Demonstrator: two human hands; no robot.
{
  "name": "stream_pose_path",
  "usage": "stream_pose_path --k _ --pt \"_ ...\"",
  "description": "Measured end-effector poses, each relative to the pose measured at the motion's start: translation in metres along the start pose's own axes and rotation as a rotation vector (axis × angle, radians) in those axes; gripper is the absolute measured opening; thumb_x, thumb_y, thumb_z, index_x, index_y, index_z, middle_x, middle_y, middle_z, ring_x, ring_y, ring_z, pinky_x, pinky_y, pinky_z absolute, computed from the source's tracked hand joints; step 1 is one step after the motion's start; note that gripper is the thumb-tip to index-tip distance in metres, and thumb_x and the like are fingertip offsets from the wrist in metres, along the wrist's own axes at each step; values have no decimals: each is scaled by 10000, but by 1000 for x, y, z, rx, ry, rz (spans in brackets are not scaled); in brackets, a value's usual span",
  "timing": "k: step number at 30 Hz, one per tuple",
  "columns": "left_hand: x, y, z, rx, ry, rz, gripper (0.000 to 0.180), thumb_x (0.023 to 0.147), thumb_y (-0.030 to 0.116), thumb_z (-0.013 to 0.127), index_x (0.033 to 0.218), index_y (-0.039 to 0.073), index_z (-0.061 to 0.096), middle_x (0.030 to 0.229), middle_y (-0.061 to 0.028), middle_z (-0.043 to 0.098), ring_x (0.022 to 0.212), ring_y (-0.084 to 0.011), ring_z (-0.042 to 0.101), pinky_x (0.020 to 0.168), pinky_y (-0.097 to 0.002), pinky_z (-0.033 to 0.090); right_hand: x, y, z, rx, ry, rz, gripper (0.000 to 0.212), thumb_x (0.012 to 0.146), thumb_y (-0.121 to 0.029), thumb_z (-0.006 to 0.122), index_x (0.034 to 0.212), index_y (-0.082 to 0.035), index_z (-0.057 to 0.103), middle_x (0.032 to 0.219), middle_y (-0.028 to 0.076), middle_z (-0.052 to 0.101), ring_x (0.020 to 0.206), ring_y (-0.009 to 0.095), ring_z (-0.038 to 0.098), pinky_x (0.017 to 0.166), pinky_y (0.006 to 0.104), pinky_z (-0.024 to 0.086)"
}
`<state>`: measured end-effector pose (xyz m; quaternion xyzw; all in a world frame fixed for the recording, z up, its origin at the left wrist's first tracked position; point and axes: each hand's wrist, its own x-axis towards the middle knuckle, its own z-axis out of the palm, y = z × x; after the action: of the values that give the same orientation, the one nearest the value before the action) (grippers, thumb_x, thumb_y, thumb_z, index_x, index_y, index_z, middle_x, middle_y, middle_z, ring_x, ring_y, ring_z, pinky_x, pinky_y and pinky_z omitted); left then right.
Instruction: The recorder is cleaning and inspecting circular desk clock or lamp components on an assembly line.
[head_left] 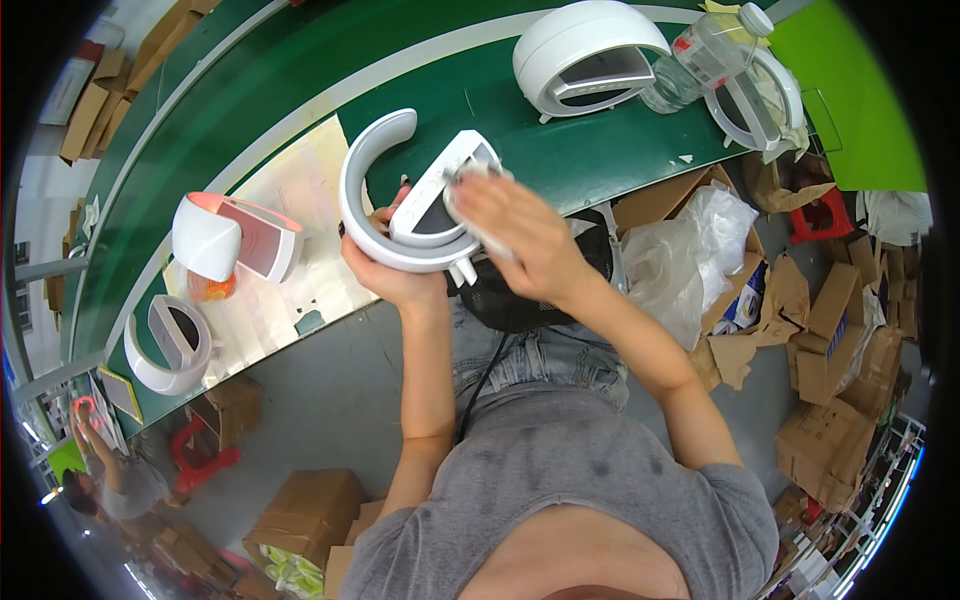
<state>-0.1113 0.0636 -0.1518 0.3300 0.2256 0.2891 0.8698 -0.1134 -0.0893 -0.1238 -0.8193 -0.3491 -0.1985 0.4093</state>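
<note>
My left hand (392, 275) grips a white C-shaped lamp-like device (360, 195) from below and behind, its fingers partly hidden by the curved body. The device is tilted in front of me, with a wedge-shaped base that has a dark panel (432, 222). Over that panel lies my right hand (525, 235), slightly blurred, its fingers pressed together on a whitish cloth (478, 225) that mostly hides beneath them. On the bench to the left are two similar devices, one with a reddish glow (207, 240) and one unlit, white and grey (180, 370).
The green bench (560, 160) carries a large white rounded device (570, 60), a clear plastic bottle (705, 60) and another ring-shaped device (790, 90). A pale sheet (300, 190) covers part of it. Cardboard boxes (830, 455) and plastic bags (690, 260) stand right. Another person (120, 485) is far left.
</note>
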Motion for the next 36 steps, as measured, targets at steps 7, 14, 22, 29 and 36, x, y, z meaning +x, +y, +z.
stream_pose_path --k 7,14,22,29,36 --pt "9 15 -16 8 -113 -82 363 995 264 360 1053 -7 595 922 -125 647 939 -318 674 902 -474 550 -32 -1 -70 582 72 705 331 906 -149 572 1168 39 648 1066 114 700 958 184 663 860 304 508" --pt "-7 39 1 -261 -211 -308 288 958 218 506 1115 -4 600 1062 -157 663 955 -276 670 848 -402 567 8 -19 -76 363 355 652 297 925 -42 570 1202 52 622 1071 83 680 939 98 600 814 253 486" --pt "-3 37 -9 -210 -243 -290 324 993 263 418 1130 32 599 1080 -121 663 982 -249 653 871 -405 542 6 -65 -19 26 86 -31 404 780 5 566 1174 -15 650 1204 160 647 1203 329 582 1053 462 422" --pt "-2 37 9 -12 -341 427 469 1007 375 332 951 0 607 897 -99 635 935 -247 605 884 -436 506 -34 -44 -39 688 31 731 229 905 -7 498 1100 25 612 969 108 684 905 115 633 784 285 505" --pt "16 -11 -3 726 -512 855 599 923 302 648 1312 -99 432 1279 -258 511 1157 -354 533 1004 -442 407 -56 -13 -44 525 194 872 202 966 -161 548 1091 -5 583 801 0 576 721 48 481 610 223 405"
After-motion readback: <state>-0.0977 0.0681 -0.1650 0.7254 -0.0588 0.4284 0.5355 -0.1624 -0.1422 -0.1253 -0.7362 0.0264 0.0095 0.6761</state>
